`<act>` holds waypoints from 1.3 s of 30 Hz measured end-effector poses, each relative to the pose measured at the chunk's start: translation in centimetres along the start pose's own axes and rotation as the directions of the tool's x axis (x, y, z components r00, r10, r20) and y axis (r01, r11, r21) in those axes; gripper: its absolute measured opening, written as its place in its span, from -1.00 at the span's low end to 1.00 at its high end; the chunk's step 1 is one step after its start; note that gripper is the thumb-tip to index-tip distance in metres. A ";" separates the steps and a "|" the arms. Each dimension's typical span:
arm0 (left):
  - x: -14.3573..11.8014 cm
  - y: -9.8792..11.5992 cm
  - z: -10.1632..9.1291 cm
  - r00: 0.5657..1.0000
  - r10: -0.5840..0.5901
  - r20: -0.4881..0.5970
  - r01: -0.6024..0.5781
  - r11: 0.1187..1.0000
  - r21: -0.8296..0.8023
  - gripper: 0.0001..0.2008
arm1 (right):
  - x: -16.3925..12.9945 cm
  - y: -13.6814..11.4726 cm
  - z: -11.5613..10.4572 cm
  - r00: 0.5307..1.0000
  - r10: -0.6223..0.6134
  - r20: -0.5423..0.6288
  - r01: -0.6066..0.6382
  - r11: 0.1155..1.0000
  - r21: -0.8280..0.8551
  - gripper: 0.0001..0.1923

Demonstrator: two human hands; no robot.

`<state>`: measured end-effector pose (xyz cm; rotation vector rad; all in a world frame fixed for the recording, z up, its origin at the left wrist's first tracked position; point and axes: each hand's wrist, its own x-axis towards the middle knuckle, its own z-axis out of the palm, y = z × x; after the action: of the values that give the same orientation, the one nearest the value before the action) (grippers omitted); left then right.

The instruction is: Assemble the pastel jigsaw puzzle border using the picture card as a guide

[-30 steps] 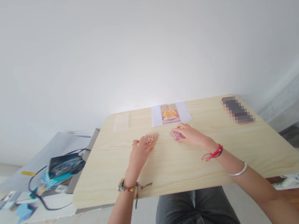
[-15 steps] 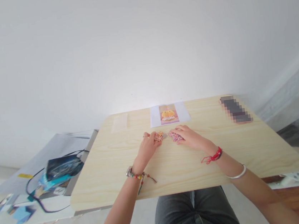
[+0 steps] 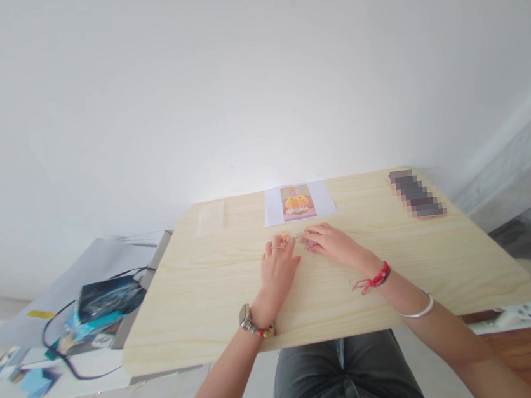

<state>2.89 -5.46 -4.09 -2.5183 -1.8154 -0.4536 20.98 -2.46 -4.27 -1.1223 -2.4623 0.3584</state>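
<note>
Small colourful pieces that look like jigsaw puzzle pieces (image 3: 285,239) lie in two little heaps on the wooden table (image 3: 200,296). My left hand (image 3: 278,262) rests palm down over the left heap, fingers stretched and a little apart, covering most of it. Over the right heap lies my right hand (image 3: 332,242), its fingers stretched out on the pieces. Some pieces peek out between the fingertips of both hands. Just beyond the hands is a white sheet (image 3: 273,208) with a printed picture (image 3: 298,203) of a yellow-orange figure.
A phone-like object (image 3: 417,194), blurred out, lies at the back right. A pale translucent sheet (image 3: 210,219) is at the back left. Left of the table, a dark bag (image 3: 110,298) and a strap lie among papers. A white wall (image 3: 252,79) stands behind the table.
My left hand has turned and moved right, from the side of its heap to on top of it. My right hand's fingers have spread flatter over the right heap.
</note>
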 end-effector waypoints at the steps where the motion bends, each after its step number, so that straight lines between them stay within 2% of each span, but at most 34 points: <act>1: 0.1 0.2 0.2 1.000 -0.009 0.002 0.009 1.000 0.017 -0.66 | 0.0 0.2 0.1 1.000 0.012 -0.011 -0.012 1.000 -0.014 -0.78; 4: 0.2 0.4 0.6 0.999 -0.046 -0.006 0.046 0.998 0.046 -0.67 | -0.2 0.6 0.3 0.999 0.035 -0.028 -0.036 0.999 -0.034 -0.76; 9: 0.0 0.8 0.6 0.998 -0.005 -0.062 0.006 1.000 0.027 -0.63 | -1.2 0.7 0.3 0.999 0.002 -0.041 0.000 0.999 0.041 -0.61; 12: 0.0 1.4 0.9 0.994 0.099 -0.041 -0.098 0.995 0.025 -0.61 | -2.4 0.4 0.4 0.999 -0.001 -0.046 0.002 1.000 0.021 -0.54; 16: 0.5 2.2 1.8 0.961 0.271 0.055 -0.274 0.961 0.035 -0.57 | -3.9 0.2 0.7 0.999 0.002 -0.034 -0.002 1.000 0.006 -0.48; 20: 0.5 2.6 2.3 0.937 0.324 0.130 -0.330 0.944 0.028 -0.59 | -4.8 0.0 0.6 1.000 0.009 -0.024 -0.008 0.999 0.038 -0.50; 28: 0.6 2.6 2.0 0.931 0.350 0.103 -0.351 0.936 -0.006 -0.59 | -4.7 0.4 -0.1 0.991 0.130 -0.028 -0.127 0.988 0.093 -0.51; 33: 0.3 2.7 1.9 0.913 0.386 0.130 -0.393 0.919 0.031 -0.56 | -4.2 1.0 -0.4 0.995 0.099 0.013 -0.100 0.988 0.116 -0.51; 39: -1.0 2.3 1.8 0.915 0.361 0.179 -0.385 0.915 0.123 -0.52 | -5.2 1.1 0.0 0.988 0.153 -0.018 -0.153 0.988 0.013 -0.45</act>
<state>5.15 -6.80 -5.69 -2.7580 -1.2884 -0.1039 24.74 -5.72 -6.03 -1.3076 -2.3615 0.4042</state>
